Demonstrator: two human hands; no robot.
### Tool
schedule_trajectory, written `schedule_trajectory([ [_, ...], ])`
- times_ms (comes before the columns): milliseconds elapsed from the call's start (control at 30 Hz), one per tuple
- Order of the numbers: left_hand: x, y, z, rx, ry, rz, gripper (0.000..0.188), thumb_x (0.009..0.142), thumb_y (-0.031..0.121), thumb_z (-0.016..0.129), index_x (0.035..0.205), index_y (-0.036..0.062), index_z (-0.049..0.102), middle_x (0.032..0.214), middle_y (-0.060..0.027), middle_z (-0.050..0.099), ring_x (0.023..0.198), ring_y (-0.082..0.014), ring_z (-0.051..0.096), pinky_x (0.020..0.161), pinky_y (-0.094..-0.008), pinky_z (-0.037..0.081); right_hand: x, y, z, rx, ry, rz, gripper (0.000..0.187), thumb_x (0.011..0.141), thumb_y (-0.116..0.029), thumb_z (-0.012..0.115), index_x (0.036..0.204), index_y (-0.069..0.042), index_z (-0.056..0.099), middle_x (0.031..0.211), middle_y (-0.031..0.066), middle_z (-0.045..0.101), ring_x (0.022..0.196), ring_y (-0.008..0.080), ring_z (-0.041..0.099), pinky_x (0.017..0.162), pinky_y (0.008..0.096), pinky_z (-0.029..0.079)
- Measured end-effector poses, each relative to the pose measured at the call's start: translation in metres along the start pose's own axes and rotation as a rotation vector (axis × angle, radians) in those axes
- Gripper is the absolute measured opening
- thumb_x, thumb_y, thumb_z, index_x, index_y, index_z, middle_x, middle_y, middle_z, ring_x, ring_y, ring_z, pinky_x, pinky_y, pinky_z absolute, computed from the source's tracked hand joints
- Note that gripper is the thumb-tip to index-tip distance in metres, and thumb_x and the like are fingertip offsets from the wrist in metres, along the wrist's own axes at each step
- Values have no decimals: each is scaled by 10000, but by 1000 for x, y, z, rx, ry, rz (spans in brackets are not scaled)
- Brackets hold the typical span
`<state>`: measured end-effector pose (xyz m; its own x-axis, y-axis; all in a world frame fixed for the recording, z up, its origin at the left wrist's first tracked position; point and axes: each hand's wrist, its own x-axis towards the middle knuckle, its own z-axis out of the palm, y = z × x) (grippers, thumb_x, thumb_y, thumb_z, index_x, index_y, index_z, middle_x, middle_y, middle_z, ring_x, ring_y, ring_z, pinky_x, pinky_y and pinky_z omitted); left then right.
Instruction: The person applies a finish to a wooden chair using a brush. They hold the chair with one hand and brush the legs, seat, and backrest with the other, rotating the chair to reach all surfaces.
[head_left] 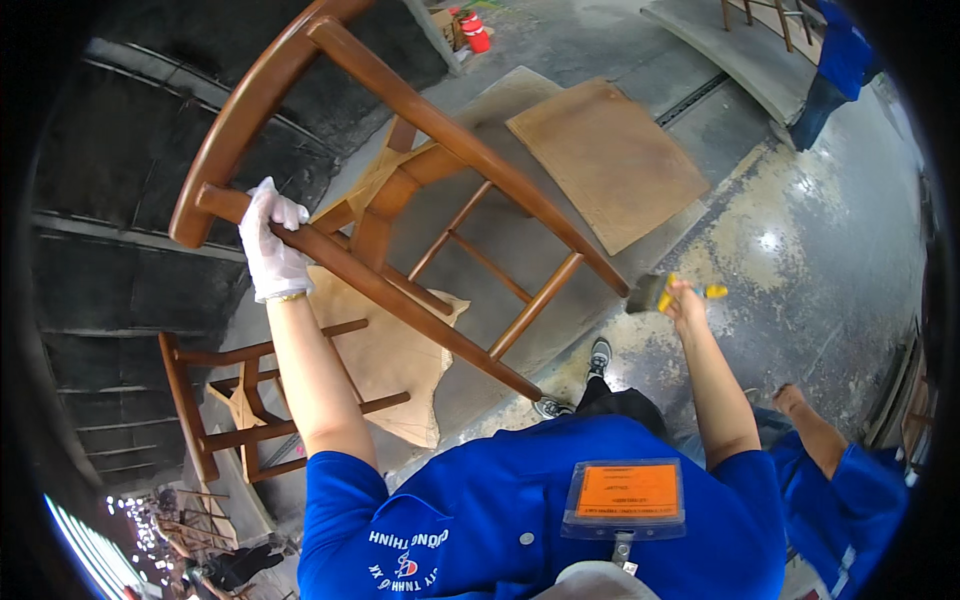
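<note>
A reddish-brown wooden chair frame point(385, 278) with a curved back rail hangs tilted in front of me, its leg ends toward me. My left hand point(272, 240), in a thin white glove, is wrapped round one of its long posts near the curved rail. My right hand point(686, 308), without a glove, grips a flat brush point(668, 292) with a yellow handle and dark bristles. Those bristles are beside the end of the chair's far leg; whether they touch it I cannot tell.
A second wooden chair frame point(225, 440) lies at the left. Brown cardboard sheets point(610, 165) cover part of the floor. At the far side stands a red container point(474, 32). One person in blue point(840, 500) is close on my right, another point(845, 60) at the far right.
</note>
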<state>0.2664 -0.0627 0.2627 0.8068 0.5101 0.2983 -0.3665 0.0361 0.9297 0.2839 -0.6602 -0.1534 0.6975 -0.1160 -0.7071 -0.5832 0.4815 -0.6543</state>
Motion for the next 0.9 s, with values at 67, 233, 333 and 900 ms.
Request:
schedule_trajectory([
  [67,-5,2,5,-8,108,2,323,1039,230,710,783,135,536,653,29,418,597,-133,418,698,-346,463,-3,10,-63,33,161,8,224,953,-43,719,1096,-201,649,1103,21,722,1000,212,749,768,438,632],
  [233,-59,24,20,15,346,72,381,1030,233,726,728,137,514,652,17,425,610,-139,415,712,-356,473,-18,27,-153,98,373,-90,234,905,3,718,1012,-199,670,1016,21,720,873,213,752,688,441,635],
  [333,-95,21,49,122,401,221,364,1005,201,742,729,115,522,648,0,457,617,-156,477,705,-362,482,-24,41,-175,127,488,-109,233,846,38,640,956,-164,681,926,35,703,759,199,705,618,391,604],
  [900,-115,-65,229,777,-272,90,483,954,472,826,1182,59,720,1075,-116,758,1029,-294,738,921,-423,571,39,88,-172,-61,481,-187,181,900,45,616,864,-115,692,806,16,681,707,151,657,605,336,499],
])
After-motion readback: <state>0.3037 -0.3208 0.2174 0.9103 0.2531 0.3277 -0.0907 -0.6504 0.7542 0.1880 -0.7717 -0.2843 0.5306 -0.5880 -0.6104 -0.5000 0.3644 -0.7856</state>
